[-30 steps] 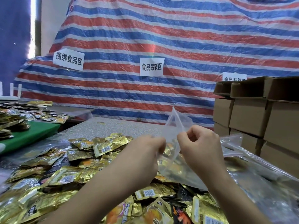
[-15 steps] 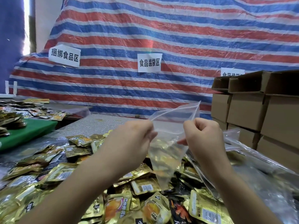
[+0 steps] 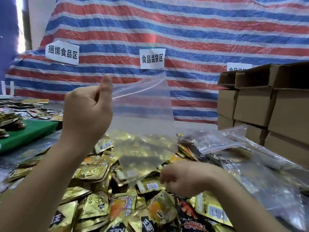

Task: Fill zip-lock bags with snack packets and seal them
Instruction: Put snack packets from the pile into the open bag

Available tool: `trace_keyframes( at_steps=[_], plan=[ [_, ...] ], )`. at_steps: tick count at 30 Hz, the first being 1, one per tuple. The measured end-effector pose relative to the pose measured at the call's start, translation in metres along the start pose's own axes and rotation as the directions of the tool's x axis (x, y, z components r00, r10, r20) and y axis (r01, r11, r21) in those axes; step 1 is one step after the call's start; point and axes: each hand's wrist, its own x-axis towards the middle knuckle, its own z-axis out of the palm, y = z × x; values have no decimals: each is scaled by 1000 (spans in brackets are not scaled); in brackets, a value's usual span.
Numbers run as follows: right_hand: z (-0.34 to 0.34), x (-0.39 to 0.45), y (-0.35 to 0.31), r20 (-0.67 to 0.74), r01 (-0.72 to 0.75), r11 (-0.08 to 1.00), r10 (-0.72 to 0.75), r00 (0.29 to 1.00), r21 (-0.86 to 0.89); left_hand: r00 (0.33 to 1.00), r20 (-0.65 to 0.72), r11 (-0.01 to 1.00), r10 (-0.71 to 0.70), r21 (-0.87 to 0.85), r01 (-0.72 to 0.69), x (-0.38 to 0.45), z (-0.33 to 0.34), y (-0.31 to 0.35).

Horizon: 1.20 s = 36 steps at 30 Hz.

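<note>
Nearest, a heap of gold snack packets [image 3: 100,203] spread over the table. Just above it, right hand [image 3: 185,177] low over the pile, fingers loosely curled, nothing clearly held; touching a packet or not, cannot tell. Higher and left, left hand [image 3: 87,111] raised, thumb and curled fingers pinching the top corner of a clear zip-lock bag [image 3: 143,124], hanging empty with its mouth agape. Right, loose clear bags [image 3: 234,143]. Beyond, stacked cardboard boxes [image 3: 260,104]; farthest, striped tarp [image 3: 184,30] with paper signs [image 3: 152,58]
</note>
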Motion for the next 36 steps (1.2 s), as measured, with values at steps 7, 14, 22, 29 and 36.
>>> trace_keyframes(
  at_steps=[7,14,22,29,36],
  plan=[
    [44,32,7,-130,104,993,-97,987,48,998,-25,998,-50,-35,49,-1,6,-1],
    [63,43,15,-141,96,969,-64,988,230,1000,-17,999,-15,-39,15,-1,5,5],
    [63,43,9,-321,79,996,-60,945,45,1000,-10,999,15,-31,-16,-3,8,7],
    [47,44,28,-433,14,945,136,891,326,995,-99,999,12,-43,-16,3,0,1],
    [9,28,31,-359,182,355,533,766,917,983,-175,992,-63,-118,42,12,-11,-3]
  ],
)
